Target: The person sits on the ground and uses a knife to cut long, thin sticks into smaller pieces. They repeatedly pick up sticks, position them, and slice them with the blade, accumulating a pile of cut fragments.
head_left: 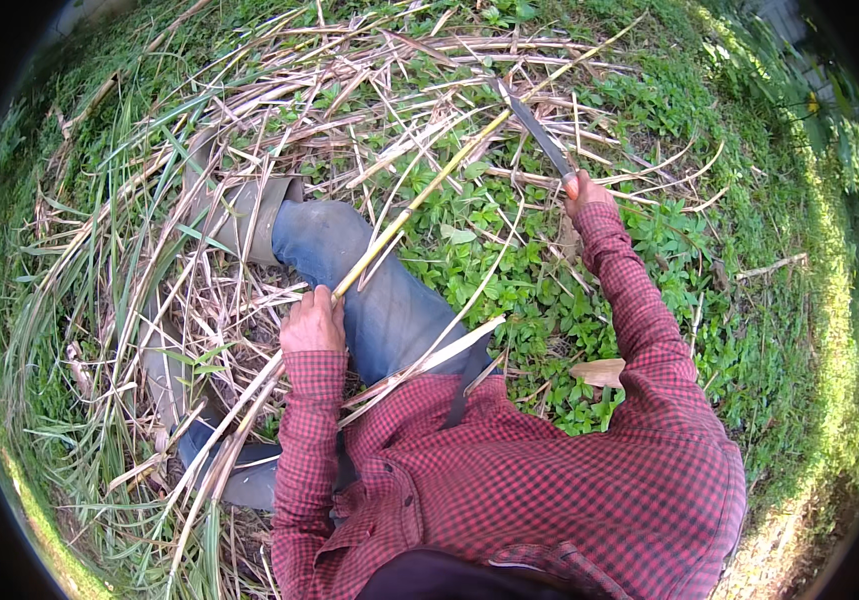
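A long yellow-green cane stalk (419, 198) slants from my left hand up to the far right, passing over my bent knee. My left hand (313, 320) is closed around its lower part, next to my thigh. Out to the right, my right hand (589, 188) grips the orange-red handle of a long dark-bladed machete (541, 134). The blade points up and left, and its tip end lies by the upper part of the stalk; whether they touch I cannot tell. Peeled dry strips (434, 360) rest across my lap.
Dry stalks and leaves (279, 110) lie heaped at the far side and left, around my boots (239, 215). Long green grass blades (99, 300) spread on the left. Low leafy plants (539, 290) cover the ground between my knee and right arm. A dry brown leaf (599, 373) lies by my right elbow.
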{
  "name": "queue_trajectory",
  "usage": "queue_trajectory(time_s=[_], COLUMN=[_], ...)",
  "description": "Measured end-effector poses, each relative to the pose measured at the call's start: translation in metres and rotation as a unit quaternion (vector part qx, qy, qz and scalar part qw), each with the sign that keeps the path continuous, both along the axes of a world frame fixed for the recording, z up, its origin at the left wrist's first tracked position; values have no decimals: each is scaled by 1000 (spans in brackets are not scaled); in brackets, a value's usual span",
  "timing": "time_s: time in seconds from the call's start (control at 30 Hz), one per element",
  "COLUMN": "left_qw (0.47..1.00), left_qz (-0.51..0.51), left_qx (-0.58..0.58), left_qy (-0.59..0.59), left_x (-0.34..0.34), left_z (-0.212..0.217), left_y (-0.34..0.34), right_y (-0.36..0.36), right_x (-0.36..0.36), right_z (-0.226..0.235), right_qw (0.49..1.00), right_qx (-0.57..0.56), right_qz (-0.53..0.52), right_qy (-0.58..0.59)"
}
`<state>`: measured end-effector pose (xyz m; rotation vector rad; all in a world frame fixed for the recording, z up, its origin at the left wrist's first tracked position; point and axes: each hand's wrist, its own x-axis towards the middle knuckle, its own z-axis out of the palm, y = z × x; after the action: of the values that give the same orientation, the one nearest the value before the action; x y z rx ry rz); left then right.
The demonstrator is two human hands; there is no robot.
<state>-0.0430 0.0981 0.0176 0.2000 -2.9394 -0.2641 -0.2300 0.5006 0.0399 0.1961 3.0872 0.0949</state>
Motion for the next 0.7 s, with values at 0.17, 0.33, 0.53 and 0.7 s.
queue_trajectory(time_s=[0.17,0.33,0.53,0.7], left_qw=[1000,999,1000,992], left_qz=[8,3,-1,45], left_qx=[-16,-36,23,97], left_qy=[16,41,6,-72], left_x=[-6,3,35,104], left_z=[-6,-7,15,37], left_y=[4,5,-4,-54], right_y=[-31,-26,-20,-46], right_x=[40,7,9,42], right_z=[40,16,10,-14], right_qw=[979,998,997,994], right_qx=[18,14,-7,-68], right_qz=[180,-11,-43,-40], right_qy=[-90,-63,-61,-73])
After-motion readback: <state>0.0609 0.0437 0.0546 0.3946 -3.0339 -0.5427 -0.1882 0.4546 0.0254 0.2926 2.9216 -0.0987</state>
